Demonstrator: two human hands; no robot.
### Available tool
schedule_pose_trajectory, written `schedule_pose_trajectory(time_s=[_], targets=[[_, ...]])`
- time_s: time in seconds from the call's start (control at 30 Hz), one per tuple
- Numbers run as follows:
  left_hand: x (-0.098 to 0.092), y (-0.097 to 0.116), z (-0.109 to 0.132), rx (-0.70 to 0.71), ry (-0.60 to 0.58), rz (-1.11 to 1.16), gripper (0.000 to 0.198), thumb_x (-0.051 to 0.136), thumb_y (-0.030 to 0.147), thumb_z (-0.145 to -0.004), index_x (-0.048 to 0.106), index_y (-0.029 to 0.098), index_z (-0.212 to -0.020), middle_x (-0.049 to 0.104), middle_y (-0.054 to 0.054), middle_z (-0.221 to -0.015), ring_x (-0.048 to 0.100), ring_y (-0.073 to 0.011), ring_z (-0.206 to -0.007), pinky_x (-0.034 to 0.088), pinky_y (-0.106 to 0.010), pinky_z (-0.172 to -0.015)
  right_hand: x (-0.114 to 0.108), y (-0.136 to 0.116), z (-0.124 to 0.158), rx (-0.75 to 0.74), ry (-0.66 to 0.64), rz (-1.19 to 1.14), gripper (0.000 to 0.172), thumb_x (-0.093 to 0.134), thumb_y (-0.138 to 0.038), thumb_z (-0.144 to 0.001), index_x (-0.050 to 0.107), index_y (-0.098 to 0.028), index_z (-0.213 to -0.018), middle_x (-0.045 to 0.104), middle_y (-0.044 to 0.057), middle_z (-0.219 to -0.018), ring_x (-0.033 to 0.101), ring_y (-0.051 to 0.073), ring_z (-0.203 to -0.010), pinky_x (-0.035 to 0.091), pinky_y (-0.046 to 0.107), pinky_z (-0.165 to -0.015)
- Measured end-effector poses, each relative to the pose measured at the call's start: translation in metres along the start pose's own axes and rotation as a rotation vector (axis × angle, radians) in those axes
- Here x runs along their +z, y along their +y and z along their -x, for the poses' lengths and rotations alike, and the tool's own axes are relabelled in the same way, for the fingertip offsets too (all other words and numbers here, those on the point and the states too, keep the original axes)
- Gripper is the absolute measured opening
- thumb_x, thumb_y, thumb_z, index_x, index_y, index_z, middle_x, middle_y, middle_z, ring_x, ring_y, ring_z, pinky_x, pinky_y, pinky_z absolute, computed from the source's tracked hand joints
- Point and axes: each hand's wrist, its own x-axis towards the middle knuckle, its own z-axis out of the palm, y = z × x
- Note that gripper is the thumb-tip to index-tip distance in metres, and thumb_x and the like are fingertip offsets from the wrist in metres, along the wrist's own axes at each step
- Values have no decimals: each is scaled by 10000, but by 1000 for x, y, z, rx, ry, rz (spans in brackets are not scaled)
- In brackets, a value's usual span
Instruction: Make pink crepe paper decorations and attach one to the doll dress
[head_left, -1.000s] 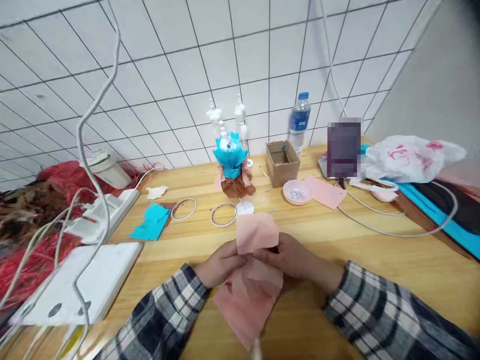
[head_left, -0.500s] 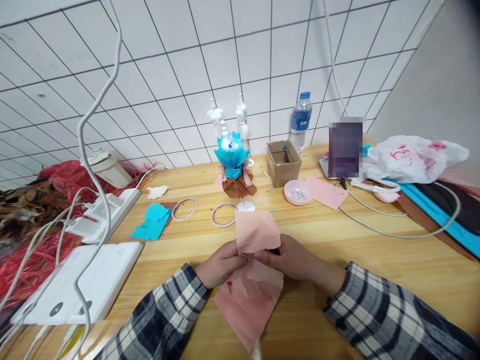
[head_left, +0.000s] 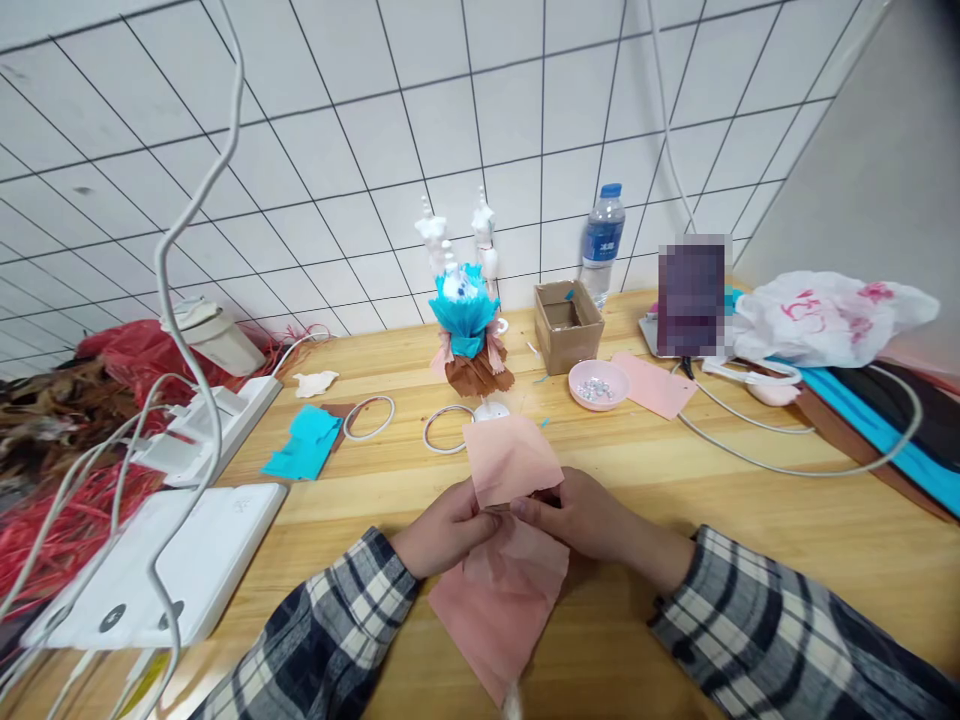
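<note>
Pink crepe paper is gathered at its middle between my two hands, with one part standing up above the fingers and a larger part spreading down toward me. My left hand is closed on the gathered waist from the left, thumb on top. From the right, my right hand pinches the same spot with its thumb across the paper. Something dark brown shows between the fingers there, too hidden to name. Beyond the paper sit a white round base and a doll figure in ruffled blue and brown paper.
White rings and blue paper lie to the left. A pink bowl of small beads, a cardboard box and a water bottle stand at the back. White power banks and cables edge the left; a plastic bag lies right.
The upper part of the pink paper has tilted and spread slightly to the left. My hands keep nearly the same place, with small finger shifts.
</note>
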Motion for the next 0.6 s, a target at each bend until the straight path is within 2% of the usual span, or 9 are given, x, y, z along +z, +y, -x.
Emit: schedule_pose_trajectory(time_s=[0.3, 0.6], targets=[[1, 2, -2, 34, -20, -3, 415, 547, 144, -849, 582, 181, -1261, 628, -86, -1275, 574, -262, -1162, 423, -409, -1017, 1, -2, 1, 73, -17, 10, 374, 599, -485, -837, 696, -157, -990, 733, 72, -930, 656, 215, -821, 479, 300, -691], [1, 5, -2, -3, -21, -105, 454, 533, 131, -830, 554, 166, -1282, 634, -93, -1250, 587, -255, -1117, 446, -416, -988, 0, -1, 1, 51, -26, -17, 317, 586, -453, -860, 705, -168, -932, 732, 68, -941, 649, 219, -861, 494, 318, -742]])
